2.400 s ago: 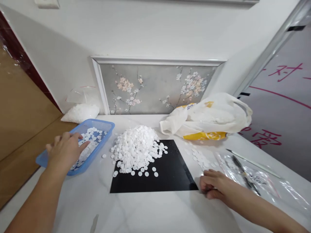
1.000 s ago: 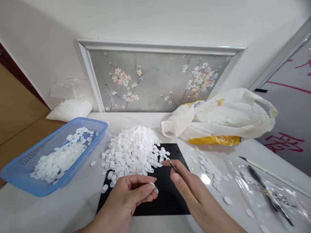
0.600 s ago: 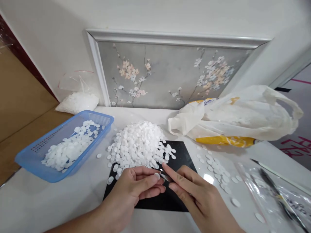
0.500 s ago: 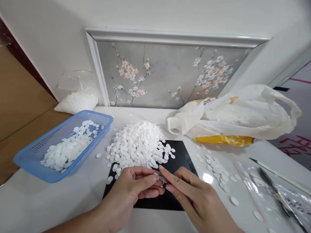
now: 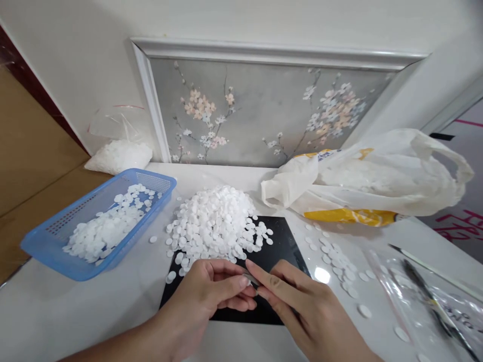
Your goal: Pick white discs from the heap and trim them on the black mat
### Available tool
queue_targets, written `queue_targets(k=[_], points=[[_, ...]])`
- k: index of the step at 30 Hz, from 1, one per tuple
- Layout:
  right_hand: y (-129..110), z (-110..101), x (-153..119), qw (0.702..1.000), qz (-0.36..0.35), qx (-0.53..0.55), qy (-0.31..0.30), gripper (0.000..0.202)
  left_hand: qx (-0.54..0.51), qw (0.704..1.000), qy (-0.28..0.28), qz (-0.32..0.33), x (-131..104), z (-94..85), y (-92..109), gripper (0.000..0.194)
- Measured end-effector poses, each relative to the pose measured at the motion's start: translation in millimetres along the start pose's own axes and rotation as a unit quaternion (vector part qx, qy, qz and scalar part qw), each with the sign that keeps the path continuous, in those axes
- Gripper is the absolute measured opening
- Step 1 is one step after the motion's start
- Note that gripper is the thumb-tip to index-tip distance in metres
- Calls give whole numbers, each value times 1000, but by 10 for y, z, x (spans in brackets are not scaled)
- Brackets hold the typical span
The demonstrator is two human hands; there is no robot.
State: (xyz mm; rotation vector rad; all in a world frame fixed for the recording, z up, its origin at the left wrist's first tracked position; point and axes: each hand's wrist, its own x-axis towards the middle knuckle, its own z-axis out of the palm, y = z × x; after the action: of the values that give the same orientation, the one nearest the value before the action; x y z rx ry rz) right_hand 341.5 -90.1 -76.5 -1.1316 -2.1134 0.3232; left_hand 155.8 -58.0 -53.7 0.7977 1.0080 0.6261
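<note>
My left hand (image 5: 215, 294) pinches a small white disc (image 5: 248, 282) between thumb and fingers, over the near part of a black mat (image 5: 245, 315). Close against it, my right hand (image 5: 298, 296) holds a thin grey tool (image 5: 252, 277) whose tip meets the disc; most of the tool is hidden by the fingers. Just beyond both hands, a large heap of white discs (image 5: 213, 221) covers the back left of the mat. At the left, a blue basket (image 5: 85, 211) holds more discs.
Loose discs (image 5: 337, 261) lie right of the mat. A white and yellow plastic bag (image 5: 366, 186) rests behind them. At the right are a clear bag (image 5: 400, 281), a dark-handled tool (image 5: 418, 281) and a thin white tool (image 5: 433, 271). A filled clear bag (image 5: 121, 153) sits back left.
My left thumb has shifted slightly right and down along the disc. My right hand has barely moved. The view has shifted a little.
</note>
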Motion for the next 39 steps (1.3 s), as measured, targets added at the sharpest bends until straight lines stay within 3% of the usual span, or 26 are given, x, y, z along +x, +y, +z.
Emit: queue_targets(k=[39], points=[[-21,-65,-4,999,-16,-47,-2,34,6,1000,-15,-10,-39,-16,59,17]])
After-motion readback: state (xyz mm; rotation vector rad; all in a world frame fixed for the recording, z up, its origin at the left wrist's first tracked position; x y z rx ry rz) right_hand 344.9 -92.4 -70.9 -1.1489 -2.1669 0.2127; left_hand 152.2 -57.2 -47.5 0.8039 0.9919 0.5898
